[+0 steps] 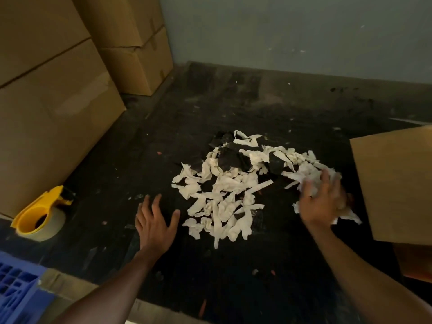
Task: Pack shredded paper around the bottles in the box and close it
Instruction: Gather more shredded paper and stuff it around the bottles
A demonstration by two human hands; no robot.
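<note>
Forearms: both bare arms reach up from the bottom edge of the frame toward the paper.
Stacked brown cardboard cartons (51,108): fill the upper left, sealed, not part of this job as far as I can judge.
Plain brown cardboard box (395,185): at the right edge, one panel showing; its inside and any bottles are hidden, so filling cannot be judged.
Heap of torn white paper strips (224,195): centre frame on the dark floor (233,101), most of it lying loose.
Yellow plastic tape dispenser (39,213): lower left, apart from both hands.
Right hand (322,202): blurred, closed around a clump of strips just beside the box.
Left hand (155,220): spread flat, empty, left of the heap.
Progress: early, I'd say; packing under way, closing not yet done.
</note>
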